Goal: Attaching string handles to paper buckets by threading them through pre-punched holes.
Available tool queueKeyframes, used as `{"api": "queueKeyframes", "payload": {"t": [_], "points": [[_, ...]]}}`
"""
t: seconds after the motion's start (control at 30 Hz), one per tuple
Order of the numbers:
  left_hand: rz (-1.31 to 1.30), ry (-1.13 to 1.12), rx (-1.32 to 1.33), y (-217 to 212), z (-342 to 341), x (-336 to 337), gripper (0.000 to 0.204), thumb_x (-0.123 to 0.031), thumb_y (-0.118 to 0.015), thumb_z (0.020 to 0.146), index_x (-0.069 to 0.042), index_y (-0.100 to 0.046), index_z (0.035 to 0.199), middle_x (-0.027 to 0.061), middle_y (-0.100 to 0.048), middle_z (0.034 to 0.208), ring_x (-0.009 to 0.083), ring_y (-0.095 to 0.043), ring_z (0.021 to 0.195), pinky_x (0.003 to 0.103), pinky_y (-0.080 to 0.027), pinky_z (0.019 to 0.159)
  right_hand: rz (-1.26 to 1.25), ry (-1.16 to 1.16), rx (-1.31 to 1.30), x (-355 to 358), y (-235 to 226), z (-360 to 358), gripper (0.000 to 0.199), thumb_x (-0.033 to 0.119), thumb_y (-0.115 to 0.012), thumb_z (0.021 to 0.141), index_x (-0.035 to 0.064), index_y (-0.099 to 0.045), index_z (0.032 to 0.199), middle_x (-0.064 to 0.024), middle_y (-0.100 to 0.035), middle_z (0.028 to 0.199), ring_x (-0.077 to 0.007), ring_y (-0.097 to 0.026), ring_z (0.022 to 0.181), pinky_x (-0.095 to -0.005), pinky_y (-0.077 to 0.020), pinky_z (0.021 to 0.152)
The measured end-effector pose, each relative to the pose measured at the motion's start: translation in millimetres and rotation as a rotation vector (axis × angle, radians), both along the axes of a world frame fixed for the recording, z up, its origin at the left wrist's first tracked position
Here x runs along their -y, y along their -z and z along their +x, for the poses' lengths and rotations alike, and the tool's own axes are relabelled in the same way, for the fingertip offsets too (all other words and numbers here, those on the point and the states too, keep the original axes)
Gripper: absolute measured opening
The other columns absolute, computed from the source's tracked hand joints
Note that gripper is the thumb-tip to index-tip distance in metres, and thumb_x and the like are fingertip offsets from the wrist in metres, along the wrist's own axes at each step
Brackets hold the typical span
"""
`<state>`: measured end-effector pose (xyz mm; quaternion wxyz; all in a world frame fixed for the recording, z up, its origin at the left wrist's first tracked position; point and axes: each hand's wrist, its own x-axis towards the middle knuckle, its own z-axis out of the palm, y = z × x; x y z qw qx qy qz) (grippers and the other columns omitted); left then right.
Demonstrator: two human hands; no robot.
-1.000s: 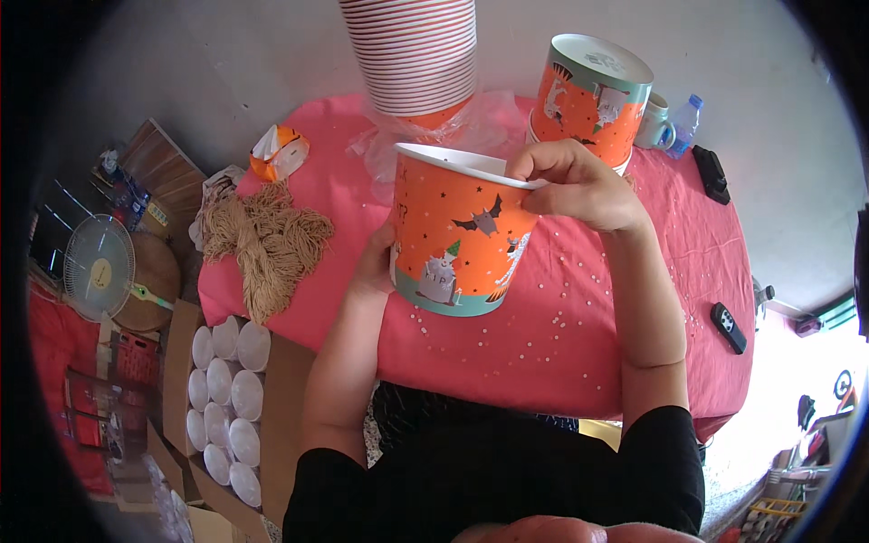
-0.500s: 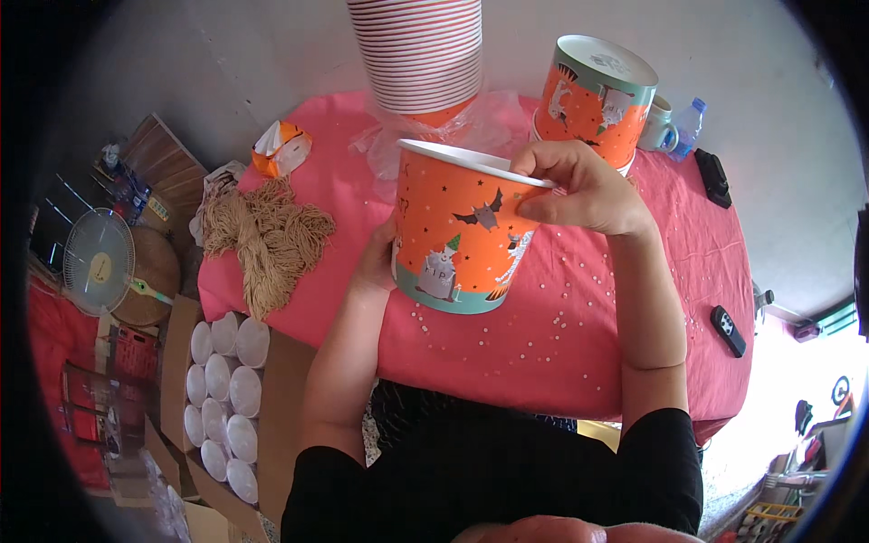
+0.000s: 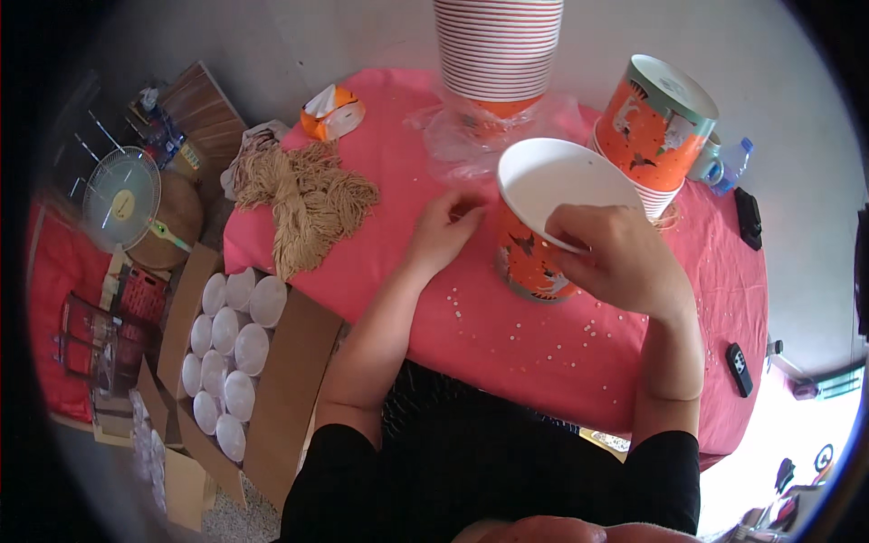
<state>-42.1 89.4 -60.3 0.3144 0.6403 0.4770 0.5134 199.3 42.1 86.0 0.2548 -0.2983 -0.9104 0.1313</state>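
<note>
The left hand (image 3: pixel 444 235) has come off the orange bucket (image 3: pixel 525 242) — its white inside now shows more fully.

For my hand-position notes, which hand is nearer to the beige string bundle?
Left. The left hand is right of the beige string bundle; the right hand is farther right, holding the bucket.

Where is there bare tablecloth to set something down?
Best: the pink cloth between the tissue pack and string bundle at left and the plastic bag at right. Another: between string bundle and left hand. Crowded: back right, with the upside-down bucket stack, mug and bottle. White bits speckle the cloth in front of the orange bucket the right hand grips.
</note>
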Motion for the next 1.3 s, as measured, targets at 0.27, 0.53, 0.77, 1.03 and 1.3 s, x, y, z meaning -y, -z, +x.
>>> {"api": "queueKeyframes", "payload": {"t": [0.27,0.53,0.77,1.03,1.3], "points": [[0.096,-0.342,-0.857,-30,-113,14,0.015,-0.009,-0.064,0.082,-0.003,-0.068,0.094,0.0165,-0.065,0.097,0.0372,-0.061,0.092,0.044,-0.050,0.084,-0.012,-0.068,0.108,1,8,-8,0.015,0.007,-0.070,0.074,0.0037,-0.062,0.087,-0.0125,-0.062,0.070,-0.0321,-0.062,0.066,-0.0389,-0.0460,0.059],[0.173,-0.202,-1.118,-17,-144,11,0.012,-0.007,-0.065,0.076,-0.008,-0.069,0.087,0.0097,-0.060,0.099,0.0304,-0.056,0.103,0.041,-0.048,0.088,-0.033,-0.059,0.099,0,8,-8,0.018,0.007,-0.071,0.074,0.0041,-0.062,0.089,-0.0109,-0.062,0.068,-0.0279,-0.063,0.063,-0.0367,-0.0451,0.057],[0.258,-0.123,-1.153,-27,-135,15,0.007,-0.011,-0.067,0.076,-0.008,-0.067,0.082,0.0084,-0.061,0.097,0.0287,-0.056,0.101,0.042,-0.046,0.088,-0.081,-0.055,0.111,0,6,-7,0.017,0.006,-0.070,0.074,0.0037,-0.063,0.090,-0.0108,-0.061,0.067,-0.0267,-0.061,0.061,-0.0363,-0.0447,0.056],[0.071,0.291,-0.076,-38,-1,99,0.005,-0.004,-0.067,0.087,-0.002,-0.068,0.092,0.0057,-0.067,0.084,0.0100,-0.063,0.078,0.025,-0.048,0.067,-0.146,0.006,0.171,0,4,-10,0.020,0.020,-0.070,0.079,0.0052,-0.064,0.090,-0.0138,-0.066,0.074,-0.0323,-0.066,0.072,-0.0425,-0.0502,0.065],[-0.390,0.521,0.853,-37,25,111,0.007,-0.009,-0.062,0.094,-0.004,-0.063,0.099,-0.0013,-0.055,0.077,0.0026,-0.041,0.060,0.019,-0.029,0.049,-0.153,-0.024,-0.095,8,-10,-7,0.020,0.011,-0.072,0.078,0.0025,-0.066,0.095,-0.0105,-0.065,0.083,-0.0269,-0.064,0.075,-0.0354,-0.0492,0.066]]}}
